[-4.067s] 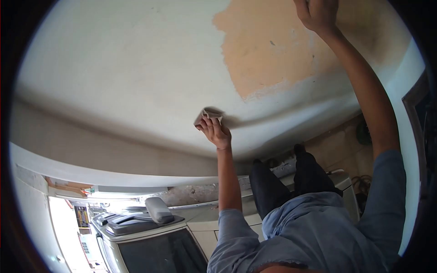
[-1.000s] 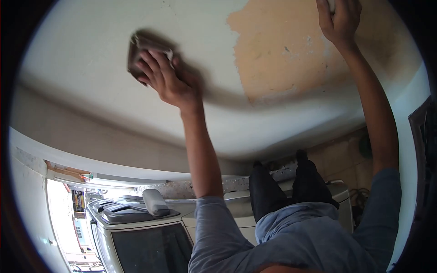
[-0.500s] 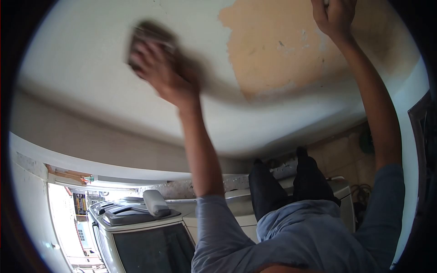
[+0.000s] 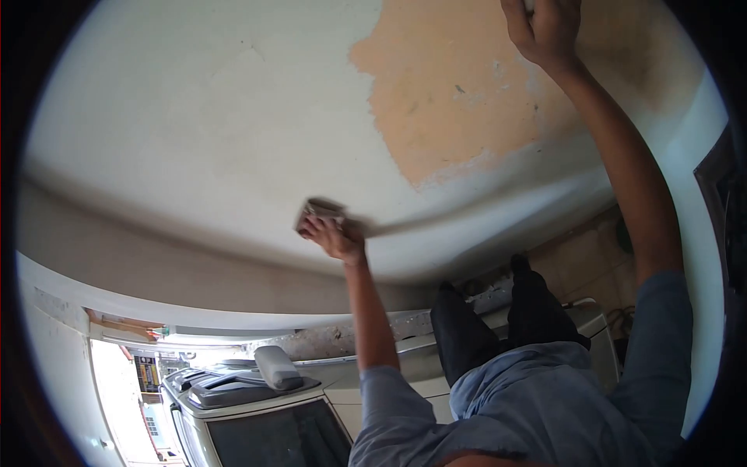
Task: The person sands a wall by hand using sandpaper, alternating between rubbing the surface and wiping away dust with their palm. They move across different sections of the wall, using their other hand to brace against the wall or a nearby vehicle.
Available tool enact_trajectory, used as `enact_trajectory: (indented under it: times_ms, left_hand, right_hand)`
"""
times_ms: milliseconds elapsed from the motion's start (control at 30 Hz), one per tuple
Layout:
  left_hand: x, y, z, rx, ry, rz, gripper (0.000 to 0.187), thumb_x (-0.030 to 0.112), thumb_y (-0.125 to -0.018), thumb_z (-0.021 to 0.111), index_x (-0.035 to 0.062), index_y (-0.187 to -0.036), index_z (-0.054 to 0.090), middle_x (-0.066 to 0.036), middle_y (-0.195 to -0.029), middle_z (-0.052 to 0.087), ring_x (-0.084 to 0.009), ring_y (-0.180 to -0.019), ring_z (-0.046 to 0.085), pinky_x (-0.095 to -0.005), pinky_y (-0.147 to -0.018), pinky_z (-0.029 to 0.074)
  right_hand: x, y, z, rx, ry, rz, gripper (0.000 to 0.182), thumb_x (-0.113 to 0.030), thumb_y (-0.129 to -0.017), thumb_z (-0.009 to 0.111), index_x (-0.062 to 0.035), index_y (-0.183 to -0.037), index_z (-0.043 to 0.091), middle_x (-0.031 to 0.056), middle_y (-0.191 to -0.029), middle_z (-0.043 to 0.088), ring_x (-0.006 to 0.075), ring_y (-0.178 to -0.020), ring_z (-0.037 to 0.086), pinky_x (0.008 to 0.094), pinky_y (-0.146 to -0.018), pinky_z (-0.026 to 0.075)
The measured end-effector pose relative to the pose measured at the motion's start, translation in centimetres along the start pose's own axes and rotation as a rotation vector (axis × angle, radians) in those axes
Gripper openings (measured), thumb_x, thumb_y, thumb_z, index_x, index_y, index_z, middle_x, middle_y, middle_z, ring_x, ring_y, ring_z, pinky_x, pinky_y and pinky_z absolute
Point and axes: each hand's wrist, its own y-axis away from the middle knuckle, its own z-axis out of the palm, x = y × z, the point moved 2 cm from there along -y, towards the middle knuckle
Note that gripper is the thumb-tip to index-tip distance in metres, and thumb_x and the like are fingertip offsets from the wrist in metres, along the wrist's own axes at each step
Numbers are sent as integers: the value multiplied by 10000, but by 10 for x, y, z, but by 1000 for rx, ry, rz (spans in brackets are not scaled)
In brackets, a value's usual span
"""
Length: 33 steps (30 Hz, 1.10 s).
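Observation:
A brownish flat block [image 4: 320, 208] lies against the pale wall [image 4: 194, 148], with the fingers of my left hand [image 4: 334, 236] spread over it and pressing it to the surface. Up at the top edge of the view, my right hand [image 4: 547, 31] is closed around a small whitish object [image 4: 530, 5], mostly hidden by the fingers. Behind and below that hand is an orange-tan patch [image 4: 451, 101] with ragged edges and small grey marks.
A vehicle [image 4: 272, 424] with a dark window stands at the lower left, a grey cylindrical object [image 4: 277, 368] on top. My legs [image 4: 467, 335] are at lower centre. A dark-edged frame [image 4: 720, 194] is at the far right.
My left hand and the block have moved down the wall and slightly right. My right hand has shifted a little left in the view, still closed.

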Motion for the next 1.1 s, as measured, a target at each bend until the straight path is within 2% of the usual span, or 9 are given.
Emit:
enact_trajectory:
  times_ms: [100, 133, 267, 433, 600, 700, 833, 933, 1100]
  left_hand:
    - [-55, -120, -15, 61, 37, 139, 469, 69, -951, 476, 66, -1419, 448, -143, -1495, 399, -399, -1398, 322, -573, -1162, 132]
    - [-98, -156, -18, 50, 139, -60, 468, 80, -916, 538, 24, -1378, 497, -170, -1482, 411, -359, -1409, 325, -524, -1175, 120]
    - [-116, -288, -66, 166, -145, 119, 344, 102, -972, 518, -104, -1244, 559, -250, -1314, 546, -365, -1282, 488, -480, -1110, 348]
    - [-152, -194, -72, 254, -153, 40, 364, 154, -1019, 431, -107, -1240, 555, -293, -1339, 506, -334, -1281, 494, -439, -1050, 422]
    - [-108, -28, -52, 213, -90, -300, 447, 137, -1015, 401, -182, -1329, 403, -337, -1418, 376, -425, -1371, 318, -532, -1149, 254]
    - [-112, -52, -52, 204, -57, -342, 451, 124, -1011, 416, -174, -1348, 385, -314, -1415, 398, -417, -1367, 330, -527, -1150, 255]
    - [-157, -205, -65, 296, -186, 52, 362, 144, -1007, 458, -82, -1274, 549, -265, -1340, 515, -344, -1275, 496, -434, -1060, 426]
    - [-134, -305, -77, 212, -5, -163, 327, 141, -981, 533, -76, -1217, 598, -251, -1304, 549, -341, -1277, 495, -448, -1106, 365]
    - [-116, -237, -53, 320, -157, 75, 369, 134, -992, 500, -71, -1297, 531, -199, -1358, 528, -339, -1287, 489, -440, -1096, 381]
  right_hand:
    - [1, 0, 2, -6, 29, -17, 400, -157, -941, 488, 3, -1306, 507, 200, -1425, 451, 339, -1343, 396, 467, -1096, 261]
    - [1, 1, 2, -9, 39, -19, 407, -153, -939, 490, 1, -1315, 498, 199, -1432, 444, 339, -1346, 391, 465, -1095, 262]
    - [2, 1, 3, 2, 23, -49, 412, -118, -926, 497, 4, -1320, 487, 200, -1443, 428, 338, -1341, 389, 451, -1098, 263]
    - [4, 3, 4, -6, 55, -71, 409, -93, -925, 476, 34, -1314, 479, 214, -1436, 429, 345, -1340, 385, 447, -1102, 256]
    - [1, 3, 6, -8, 56, -49, 401, -136, -951, 453, 42, -1309, 479, 228, -1434, 426, 353, -1337, 384, 452, -1103, 254]
    - [-2, 1, 3, -27, 76, -33, 401, -147, -957, 446, 43, -1309, 478, 228, -1437, 421, 353, -1333, 388, 455, -1101, 255]
    - [-1, 0, 3, -16, 51, -49, 404, -155, -958, 449, 40, -1311, 478, 227, -1439, 417, 350, -1334, 386, 458, -1100, 256]
    - [-1, 2, 5, -14, 46, -48, 410, -165, -958, 457, 37, -1315, 475, 225, -1439, 417, 349, -1338, 380, 464, -1101, 253]
    - [-2, 0, 3, -34, 59, -18, 410, -164, -956, 457, 35, -1314, 477, 216, -1442, 419, 354, -1339, 380, 468, -1103, 247]
